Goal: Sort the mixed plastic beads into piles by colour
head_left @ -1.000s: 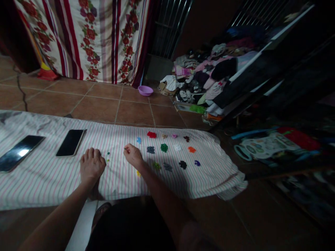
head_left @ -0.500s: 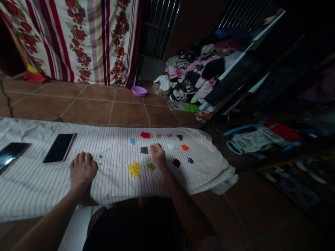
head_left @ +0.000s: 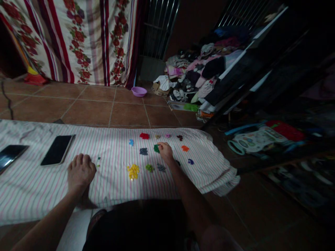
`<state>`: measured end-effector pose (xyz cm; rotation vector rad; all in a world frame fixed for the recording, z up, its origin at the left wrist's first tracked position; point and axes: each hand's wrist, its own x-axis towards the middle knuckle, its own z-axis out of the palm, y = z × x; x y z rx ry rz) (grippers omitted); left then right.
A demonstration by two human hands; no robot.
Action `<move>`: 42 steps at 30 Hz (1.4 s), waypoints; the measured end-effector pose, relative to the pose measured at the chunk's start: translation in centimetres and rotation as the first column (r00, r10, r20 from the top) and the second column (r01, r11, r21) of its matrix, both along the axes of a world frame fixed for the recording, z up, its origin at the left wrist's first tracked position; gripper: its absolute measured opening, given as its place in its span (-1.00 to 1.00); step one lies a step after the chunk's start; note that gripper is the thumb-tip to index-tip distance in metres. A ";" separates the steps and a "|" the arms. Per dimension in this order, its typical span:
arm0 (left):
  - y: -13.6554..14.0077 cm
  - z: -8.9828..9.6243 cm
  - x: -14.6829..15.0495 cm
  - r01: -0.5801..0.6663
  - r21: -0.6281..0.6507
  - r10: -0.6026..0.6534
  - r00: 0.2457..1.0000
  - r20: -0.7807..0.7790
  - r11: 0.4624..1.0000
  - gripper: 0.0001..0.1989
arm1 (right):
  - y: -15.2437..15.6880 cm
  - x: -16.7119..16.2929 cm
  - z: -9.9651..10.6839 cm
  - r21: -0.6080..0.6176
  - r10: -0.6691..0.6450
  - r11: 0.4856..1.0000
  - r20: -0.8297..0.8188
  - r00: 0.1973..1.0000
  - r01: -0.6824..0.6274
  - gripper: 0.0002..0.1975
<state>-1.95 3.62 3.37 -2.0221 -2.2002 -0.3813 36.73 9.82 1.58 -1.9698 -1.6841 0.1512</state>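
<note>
My left hand (head_left: pixel 81 170) rests palm down on a striped cloth (head_left: pixel 112 188), its fingers stretched forward. A dark green piece (head_left: pixel 99 158) and a light green piece (head_left: pixel 98 165) lie just right of it. Over the right part of the cloth, my right hand (head_left: pixel 165 151) has its fingertips pinched at the edge of a dark green pile (head_left: pixel 156 148). Whatever sits between those fingers is too small to make out. Nearby are small piles in slate grey (head_left: pixel 143 151), light green (head_left: pixel 149 168), yellow (head_left: pixel 133 172), grey (head_left: pixel 161 167) and red (head_left: pixel 144 136). My right hand partly hides white and black piles.
Farther right lie orange (head_left: pixel 185 148), dark blue (head_left: pixel 191 161) and brown (head_left: pixel 179 138) piles. Two phones, one a dark-screened phone (head_left: pixel 58 150), lie at the left. Beyond the cloth, a purple basin (head_left: pixel 139 91) stands on the tiled floor near heaped clothes (head_left: pixel 193 69).
My right hand has shifted a little to the right, uncovering the dark green and grey piles and covering most of the white and black ones. My left hand stays in place.
</note>
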 end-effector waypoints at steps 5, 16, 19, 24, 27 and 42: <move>0.1 -0.1 0.0 -0.010 0.002 0.010 0.998 -0.054 1.000 -0.70 | 0.5 0.0 0.8 -0.135 0.027 0.991 0.091 0.996 -0.014 -0.68; 0.3 -0.6 -0.1 -0.010 0.032 0.012 0.999 -0.052 0.999 -0.71 | 0.7 0.2 1.3 -0.204 0.106 0.976 0.172 0.979 -0.070 -0.63; 0.2 -0.4 -0.1 -0.005 0.030 0.006 0.999 -0.038 1.000 -0.72 | 0.6 0.3 1.3 -0.207 0.127 0.974 0.181 0.975 -0.089 -0.60; 0.2 -0.4 -0.1 -0.001 0.023 0.002 1.000 -0.026 1.000 -0.71 | 0.6 0.4 1.3 -0.211 0.152 0.972 0.208 0.966 -0.107 -0.58; 0.1 -0.4 -0.1 -0.004 0.032 0.005 1.000 -0.024 0.999 -0.71 | 0.6 0.5 1.2 -0.212 0.148 0.972 0.210 0.966 -0.103 -0.59; 0.4 -1.2 -0.5 -0.019 0.048 0.020 1.000 -0.024 0.999 -0.71 | 0.1 -0.6 1.3 -0.043 0.121 0.992 0.155 0.980 -0.115 -0.63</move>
